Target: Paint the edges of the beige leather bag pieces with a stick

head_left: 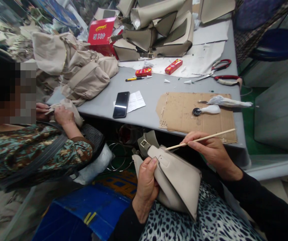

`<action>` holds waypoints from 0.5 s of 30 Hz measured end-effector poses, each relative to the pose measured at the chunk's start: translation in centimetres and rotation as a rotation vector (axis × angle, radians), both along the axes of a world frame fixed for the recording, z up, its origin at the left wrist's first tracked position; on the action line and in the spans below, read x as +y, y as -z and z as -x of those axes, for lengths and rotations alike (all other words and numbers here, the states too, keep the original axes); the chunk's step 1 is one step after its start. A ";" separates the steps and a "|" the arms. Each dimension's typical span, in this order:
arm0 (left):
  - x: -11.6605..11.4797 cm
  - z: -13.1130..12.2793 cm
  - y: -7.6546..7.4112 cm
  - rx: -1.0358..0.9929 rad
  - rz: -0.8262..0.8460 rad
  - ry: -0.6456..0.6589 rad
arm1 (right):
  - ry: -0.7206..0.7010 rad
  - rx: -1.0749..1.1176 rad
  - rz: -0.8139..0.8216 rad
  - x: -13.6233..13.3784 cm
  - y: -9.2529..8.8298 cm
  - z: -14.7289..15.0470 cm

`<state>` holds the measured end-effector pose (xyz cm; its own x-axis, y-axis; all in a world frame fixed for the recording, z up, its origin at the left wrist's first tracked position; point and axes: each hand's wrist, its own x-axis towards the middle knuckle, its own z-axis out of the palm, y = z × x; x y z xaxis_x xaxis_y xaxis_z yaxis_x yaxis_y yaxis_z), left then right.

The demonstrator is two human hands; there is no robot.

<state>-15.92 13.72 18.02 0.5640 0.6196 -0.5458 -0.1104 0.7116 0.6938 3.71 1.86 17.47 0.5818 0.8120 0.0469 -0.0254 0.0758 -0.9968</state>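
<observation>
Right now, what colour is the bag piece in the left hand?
The bag piece in the left hand is pale beige; head view shows it best.

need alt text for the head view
The left hand grips a beige bag in the lap while the right hand holds a wooden stick to it. Ahead, a grey table carries a phone, cardboard and scissors; a co-worker sits at left.
</observation>
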 end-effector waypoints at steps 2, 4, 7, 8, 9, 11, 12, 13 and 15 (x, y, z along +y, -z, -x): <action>0.0 0.0 0.1 -0.006 0.003 -0.006 | 0.012 0.060 -0.024 0.2 0.1 0.6; 0.0 0.0 0.1 -0.013 0.002 -0.003 | 0.005 0.101 -0.034 0.4 0.3 1.3; -0.1 0.1 0.2 -0.023 0.002 0.008 | -0.001 0.140 -0.036 0.8 0.5 2.1; -0.1 0.1 0.2 -0.023 0.001 0.010 | 0.004 0.148 -0.040 0.9 0.5 2.3; 0.0 0.1 0.2 -0.021 0.000 0.010 | 0.007 0.156 -0.043 1.0 0.6 2.4; 0.0 0.2 0.1 -0.015 -0.006 0.016 | 0.004 0.167 -0.047 1.1 0.8 2.5; 0.0 0.2 0.0 -0.012 -0.010 0.020 | -0.001 0.171 -0.044 1.1 0.8 2.5; 0.0 0.2 0.0 -0.010 -0.013 0.022 | -0.004 0.174 -0.040 1.1 0.9 2.5; 0.0 0.1 0.0 -0.008 -0.017 0.020 | -0.004 0.182 -0.028 1.1 1.0 2.5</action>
